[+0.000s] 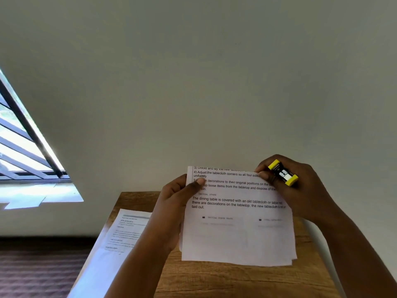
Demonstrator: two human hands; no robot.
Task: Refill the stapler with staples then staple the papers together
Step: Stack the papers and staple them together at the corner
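Two hands (296, 186) holding papers (236, 222) reading "The dining table", yellow stapler (283, 173)

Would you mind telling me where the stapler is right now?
In the head view, the yellow-and-black stapler is right of centre, gripped in the right hand at the upper right corner of the held papers, above the wooden table.

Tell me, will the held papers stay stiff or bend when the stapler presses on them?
The papers are thin and hang unsupported below the left hand, so they likely flex. The right hand grips the stapler at their corner, probably steadying that spot.
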